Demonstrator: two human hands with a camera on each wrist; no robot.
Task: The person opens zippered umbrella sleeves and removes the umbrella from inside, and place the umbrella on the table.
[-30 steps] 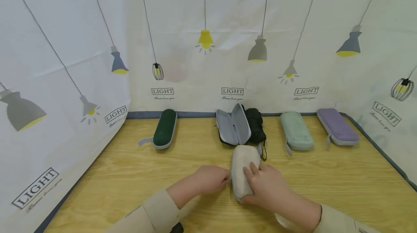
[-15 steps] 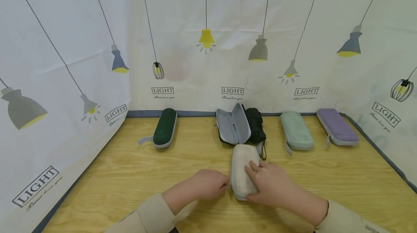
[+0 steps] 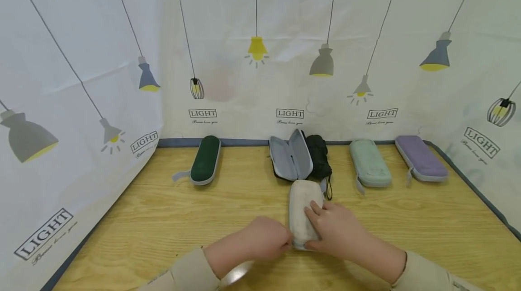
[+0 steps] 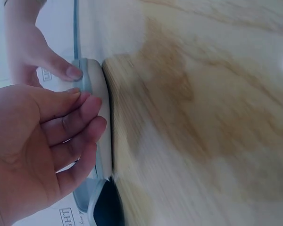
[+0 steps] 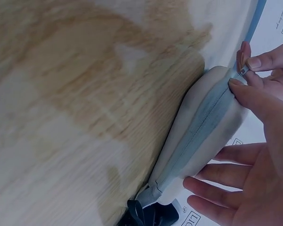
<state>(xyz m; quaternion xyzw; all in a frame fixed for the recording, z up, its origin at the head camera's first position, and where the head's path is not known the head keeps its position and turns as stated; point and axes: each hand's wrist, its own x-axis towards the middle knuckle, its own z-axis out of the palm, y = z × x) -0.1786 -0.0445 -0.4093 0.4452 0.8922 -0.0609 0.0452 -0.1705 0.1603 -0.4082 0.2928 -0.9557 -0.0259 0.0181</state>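
Note:
A cream zip case with a pale blue-grey zip band lies closed on the wooden table, in front of the person. At its near left corner my left hand pinches the small zip pull between thumb and index finger; the other fingers curl loosely. My right hand holds the case from the right, fingertips spread on its top and thumb against the near end, right by the pull. In the left wrist view the left fingers cover part of the zip band.
Behind the cream case stand an open grey-lined case and a folded black umbrella with a wrist loop. A dark green case lies at the left, a mint case and a purple case at the right. A printed cloth hangs behind.
My left hand has moved along the case's left side toward the near corner, closer to the person. My right hand and the case have barely moved.

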